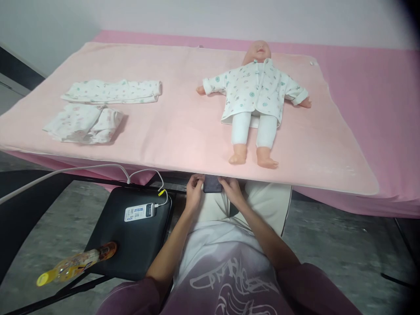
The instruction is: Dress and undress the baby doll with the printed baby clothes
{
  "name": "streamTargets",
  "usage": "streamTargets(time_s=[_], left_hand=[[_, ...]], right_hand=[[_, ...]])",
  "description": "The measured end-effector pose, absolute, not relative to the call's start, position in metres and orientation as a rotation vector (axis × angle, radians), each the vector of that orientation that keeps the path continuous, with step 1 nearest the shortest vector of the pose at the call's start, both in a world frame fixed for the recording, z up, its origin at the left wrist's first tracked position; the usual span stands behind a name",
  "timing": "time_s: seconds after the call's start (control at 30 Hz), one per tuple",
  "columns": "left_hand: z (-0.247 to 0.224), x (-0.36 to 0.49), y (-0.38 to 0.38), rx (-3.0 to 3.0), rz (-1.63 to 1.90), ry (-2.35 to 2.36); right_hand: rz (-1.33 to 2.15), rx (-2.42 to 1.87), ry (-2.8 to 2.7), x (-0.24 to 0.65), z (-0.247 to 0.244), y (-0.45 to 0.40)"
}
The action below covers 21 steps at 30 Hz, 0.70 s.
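Note:
Below the table's front edge, over my lap, my left hand [194, 191] and my right hand [232, 190] grip a dark phone [212, 184] from its two sides. The phone's far end is hidden under the table edge. On the pink cloth beyond lies a baby doll [240, 131] on its back, with its arms spread. It wears a white printed jacket [254, 92] and white leggings, and its feet are bare. Neither hand touches the doll.
A folded printed garment [113, 92] and a crumpled white one [83, 124] lie at the table's left on a pink cloth [177, 127]. Beside me, a black stool [131, 245] bears a white power bank [140, 212] with a cable [82, 167] and a bottle [78, 264].

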<state>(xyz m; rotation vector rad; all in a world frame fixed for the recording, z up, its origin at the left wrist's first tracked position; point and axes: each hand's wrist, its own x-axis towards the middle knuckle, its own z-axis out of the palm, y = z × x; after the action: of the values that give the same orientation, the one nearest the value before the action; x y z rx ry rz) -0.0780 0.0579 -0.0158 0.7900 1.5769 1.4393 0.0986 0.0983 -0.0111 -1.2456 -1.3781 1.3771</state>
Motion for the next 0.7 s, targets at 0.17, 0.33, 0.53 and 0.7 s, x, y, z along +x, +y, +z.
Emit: streamTargets(time_s=[0.17, 0.33, 0.53, 0.7], left_hand=[[-0.0143, -0.0779, 0.0528, 0.842, 1.438, 1.575], [-0.0170, -0.0755, 0.0525, 0.895, 1.433, 1.590], [-0.0184, -0.0761, 0.0516, 0.879, 1.428, 1.559], [-0.0194, -0.0767, 0.0512, 0.854, 1.439, 1.557]], right_hand=[[1.381, -1.251, -1.395, 0.0980, -0.0173, 0.0991], [1.396, -1.266, -1.404, 0.0983, -0.0156, 0.0991], [1.311, -1.384, -1.487, 0.0959, -0.0156, 0.1000], [1.275, -1.421, -1.508, 0.0942, -0.0195, 0.1007]])
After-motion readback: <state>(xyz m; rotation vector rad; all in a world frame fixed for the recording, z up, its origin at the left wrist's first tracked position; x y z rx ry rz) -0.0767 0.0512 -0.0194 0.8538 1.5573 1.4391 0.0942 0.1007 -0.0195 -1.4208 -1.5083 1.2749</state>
